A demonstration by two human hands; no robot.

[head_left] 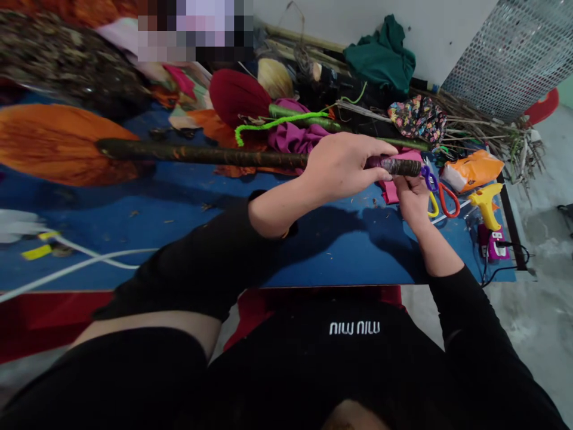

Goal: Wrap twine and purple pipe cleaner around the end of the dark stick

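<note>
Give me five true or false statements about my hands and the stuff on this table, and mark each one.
1. The left hand holds the dark stick. True.
2. A green cloth head sits on one end of the stick. False: it is an orange cloth head.
3. A bright green fuzzy stem lies beyond the stick. True.
4. The right hand is beside the cloth head. False: the right hand is by the stick's opposite end.
5. The yellow glue gun is near the orange packet. True.
</note>
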